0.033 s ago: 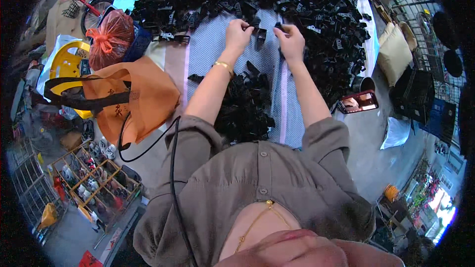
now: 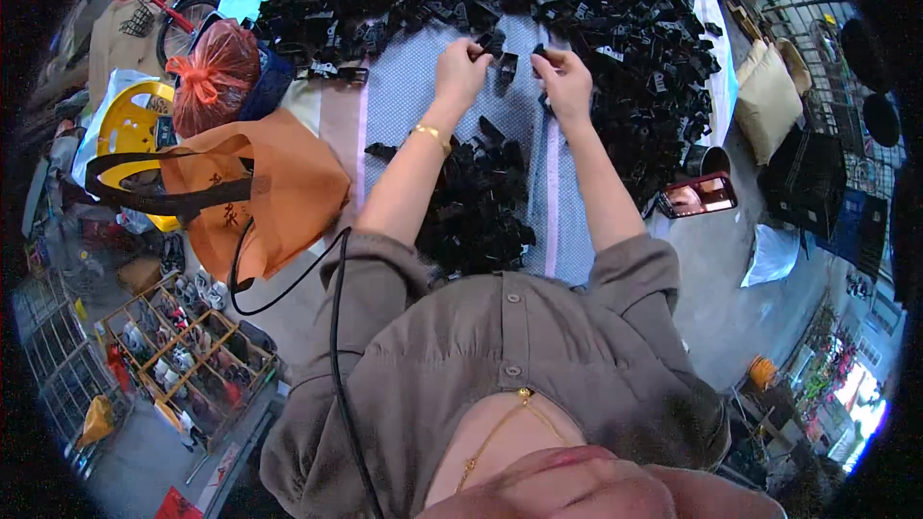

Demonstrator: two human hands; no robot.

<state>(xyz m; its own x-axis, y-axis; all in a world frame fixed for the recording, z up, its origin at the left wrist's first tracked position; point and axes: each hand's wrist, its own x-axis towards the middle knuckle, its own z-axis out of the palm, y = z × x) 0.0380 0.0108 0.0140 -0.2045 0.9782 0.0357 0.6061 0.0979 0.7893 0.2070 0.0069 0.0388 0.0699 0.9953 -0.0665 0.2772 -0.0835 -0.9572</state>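
My left hand (image 2: 460,75) pinches a small black plastic part (image 2: 486,42) between thumb and fingertips, over a grey dotted cloth (image 2: 404,62). Just right of those fingers is another black part (image 2: 504,75), blurred; whether it hangs or lies on the cloth I cannot tell. My right hand (image 2: 567,85), fingers closed, grips a second small black part (image 2: 539,51), mostly covered by the thumb and fingers. Beyond both hands spreads a big heap of black plastic parts (image 2: 644,62). A smaller pile of such parts (image 2: 471,207) lies close to my body, between my forearms.
At the left are an orange tote bag (image 2: 298,173), a red plastic bag (image 2: 216,82) and a yellow plastic stool (image 2: 120,125). A phone (image 2: 700,196) lies to the right, near a dark cup (image 2: 710,161). A black cable (image 2: 336,356) runs over my left sleeve.
My left hand has shifted slightly left, and its black part now points up and right. The blurred part between my hands sits a little differently. My right hand has barely moved.
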